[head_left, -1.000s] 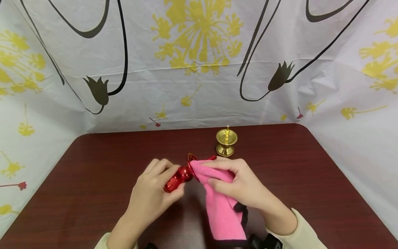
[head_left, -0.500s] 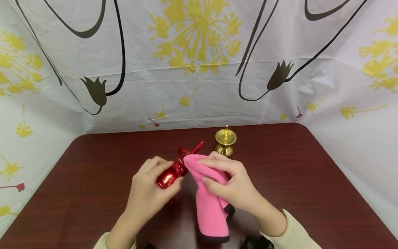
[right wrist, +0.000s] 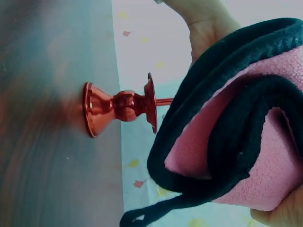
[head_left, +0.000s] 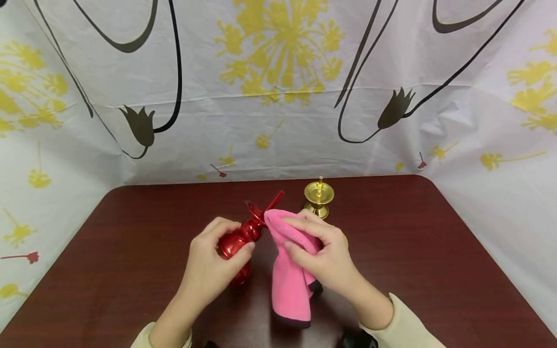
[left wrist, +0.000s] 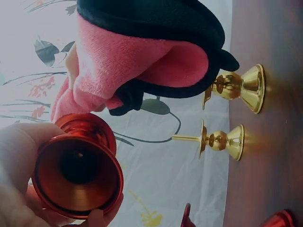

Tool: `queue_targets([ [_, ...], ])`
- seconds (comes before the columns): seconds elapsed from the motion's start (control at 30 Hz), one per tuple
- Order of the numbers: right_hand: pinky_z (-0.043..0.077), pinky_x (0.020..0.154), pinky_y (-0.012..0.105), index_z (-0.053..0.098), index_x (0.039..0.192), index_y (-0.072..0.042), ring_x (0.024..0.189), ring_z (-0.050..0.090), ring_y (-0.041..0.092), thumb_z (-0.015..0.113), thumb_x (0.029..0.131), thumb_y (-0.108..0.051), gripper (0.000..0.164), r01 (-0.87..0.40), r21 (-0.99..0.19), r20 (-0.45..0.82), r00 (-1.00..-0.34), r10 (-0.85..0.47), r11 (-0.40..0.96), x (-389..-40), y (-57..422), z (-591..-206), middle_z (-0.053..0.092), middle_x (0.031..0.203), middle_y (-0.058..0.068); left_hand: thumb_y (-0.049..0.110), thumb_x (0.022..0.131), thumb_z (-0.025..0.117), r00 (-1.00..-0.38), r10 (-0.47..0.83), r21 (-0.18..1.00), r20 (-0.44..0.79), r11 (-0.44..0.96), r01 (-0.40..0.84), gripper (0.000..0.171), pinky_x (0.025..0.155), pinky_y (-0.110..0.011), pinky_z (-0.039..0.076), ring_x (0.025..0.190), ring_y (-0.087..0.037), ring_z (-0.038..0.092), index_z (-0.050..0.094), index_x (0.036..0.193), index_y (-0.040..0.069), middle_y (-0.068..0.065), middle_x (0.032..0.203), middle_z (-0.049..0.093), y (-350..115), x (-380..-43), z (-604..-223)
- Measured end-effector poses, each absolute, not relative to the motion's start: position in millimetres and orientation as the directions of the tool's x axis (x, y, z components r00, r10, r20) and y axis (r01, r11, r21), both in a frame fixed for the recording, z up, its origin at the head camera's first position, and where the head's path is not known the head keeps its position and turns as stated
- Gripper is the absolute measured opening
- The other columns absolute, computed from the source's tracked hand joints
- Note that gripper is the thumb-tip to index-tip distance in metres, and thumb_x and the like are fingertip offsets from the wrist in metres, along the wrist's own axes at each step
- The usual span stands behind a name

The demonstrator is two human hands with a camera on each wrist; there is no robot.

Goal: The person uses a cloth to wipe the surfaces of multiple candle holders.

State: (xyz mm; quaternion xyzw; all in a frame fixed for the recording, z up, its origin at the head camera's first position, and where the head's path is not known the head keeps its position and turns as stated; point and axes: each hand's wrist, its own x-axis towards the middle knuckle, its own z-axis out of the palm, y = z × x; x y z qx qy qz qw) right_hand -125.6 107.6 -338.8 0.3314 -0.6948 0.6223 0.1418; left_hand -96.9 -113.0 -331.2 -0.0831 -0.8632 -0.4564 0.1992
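The left hand (head_left: 209,266) grips the body of a red candle holder (head_left: 250,231), tilted over the middle of the counter (head_left: 152,232), its spiked end towards the far edge. The right hand (head_left: 324,246) pinches a folded pink cloth (head_left: 287,275) with black trim, which touches the holder's dish. A gold candle holder (head_left: 319,193) stands upright near the far edge, just beyond the right hand.
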Motion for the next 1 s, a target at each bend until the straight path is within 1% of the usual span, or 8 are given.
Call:
queue_targets([
  [0.13, 0.056, 0.059, 0.024, 0.072, 0.114, -0.001, 0.084, 0.062, 0.009, 0.072, 0.079, 0.009, 0.037, -0.605, -0.797, 0.585, -0.771, -0.252, -0.001, -124.7, 104.5, -340.2, 0.067, 0.101, 0.008, 0.014, 0.073, 0.084, -0.928, -0.017, 0.768, 0.373, 0.567, 0.299, 0.030, 0.068, -0.022, 0.058, 0.082, -0.010, 0.063, 0.070, 0.100, 0.014, 0.006, 0.096, 0.066, -111.7, -96.1, -331.3],
  [0.33, 0.056, 0.073, 0.019, 0.071, 0.116, 0.001, 0.094, 0.062, 0.007, 0.071, 0.081, 0.009, 0.036, -0.552, -0.834, 0.546, -0.825, -0.146, 0.002, -124.2, 101.8, -341.3, 0.070, 0.110, -0.008, 0.025, 0.069, 0.088, -0.919, 0.047, 0.712, 0.392, 0.617, 0.336, 0.040, 0.066, -0.022, 0.056, 0.079, -0.006, 0.062, 0.070, 0.104, 0.015, 0.008, 0.095, 0.066, -111.0, -93.1, -329.9],
  [0.4, 0.055, 0.076, 0.017, 0.070, 0.116, 0.003, 0.096, 0.061, 0.007, 0.070, 0.081, 0.010, 0.035, -0.552, -0.834, 0.550, -0.826, -0.126, -0.015, -124.9, 101.4, -341.8, 0.070, 0.111, -0.010, 0.026, 0.067, 0.089, -0.914, 0.067, 0.700, 0.400, 0.622, 0.352, 0.044, 0.066, -0.023, 0.056, 0.080, -0.005, 0.062, 0.070, 0.105, 0.015, 0.008, 0.096, 0.066, -111.9, -93.0, -329.4],
  [0.5, 0.056, 0.076, 0.018, 0.069, 0.116, 0.005, 0.096, 0.061, 0.008, 0.069, 0.081, 0.012, 0.036, -0.566, -0.823, 0.566, -0.815, -0.122, -0.045, -125.7, 101.4, -342.2, 0.070, 0.111, -0.008, 0.029, 0.067, 0.091, -0.918, 0.063, 0.707, 0.391, 0.618, 0.344, 0.046, 0.068, -0.023, 0.057, 0.082, -0.005, 0.062, 0.070, 0.105, 0.016, 0.009, 0.097, 0.067, -114.4, -93.2, -327.5],
  [0.6, 0.056, 0.076, 0.018, 0.069, 0.116, 0.005, 0.097, 0.061, 0.009, 0.069, 0.081, 0.012, 0.036, -0.570, -0.820, 0.572, -0.811, -0.120, -0.057, -126.1, 100.7, -342.6, 0.069, 0.111, -0.007, 0.031, 0.066, 0.092, -0.935, 0.028, 0.741, 0.354, 0.602, 0.299, 0.046, 0.068, -0.024, 0.057, 0.082, -0.007, 0.063, 0.070, 0.105, 0.018, 0.008, 0.097, 0.069, -116.1, -93.0, -325.0],
  [0.73, 0.056, 0.075, 0.019, 0.069, 0.117, 0.004, 0.098, 0.059, 0.011, 0.070, 0.081, 0.011, 0.037, -0.566, -0.824, 0.566, -0.815, -0.125, -0.035, -125.8, 100.7, -342.6, 0.068, 0.110, -0.005, 0.030, 0.068, 0.091, -0.964, -0.019, 0.816, 0.264, 0.537, 0.213, 0.045, 0.060, -0.025, 0.056, 0.070, -0.009, 0.064, 0.068, 0.104, 0.017, 0.002, 0.090, 0.071, -115.4, -92.3, -322.9],
  [0.83, 0.056, 0.073, 0.020, 0.069, 0.118, 0.003, 0.097, 0.059, 0.012, 0.071, 0.081, 0.011, 0.038, -0.579, -0.815, 0.576, -0.807, -0.131, -0.018, -125.6, 100.9, -342.9, 0.067, 0.108, -0.001, 0.027, 0.069, 0.091, -0.974, -0.039, 0.856, 0.224, 0.486, 0.177, 0.044, 0.056, -0.027, 0.055, 0.061, -0.011, 0.063, 0.068, 0.104, 0.017, 0.000, 0.082, 0.071, -115.2, -92.6, -322.7],
  [1.0, 0.055, 0.069, 0.021, 0.070, 0.117, 0.002, 0.095, 0.058, 0.013, 0.071, 0.079, 0.013, 0.039, -0.616, -0.787, 0.612, -0.780, -0.126, -0.009, -126.0, 99.4, -345.2, 0.065, 0.104, 0.006, 0.025, 0.069, 0.091, -0.973, -0.053, 0.865, 0.226, 0.470, 0.175, 0.043, 0.055, -0.027, 0.055, 0.059, -0.012, 0.062, 0.067, 0.104, 0.018, 0.001, 0.078, 0.071, -115.2, -93.4, -323.2],
])
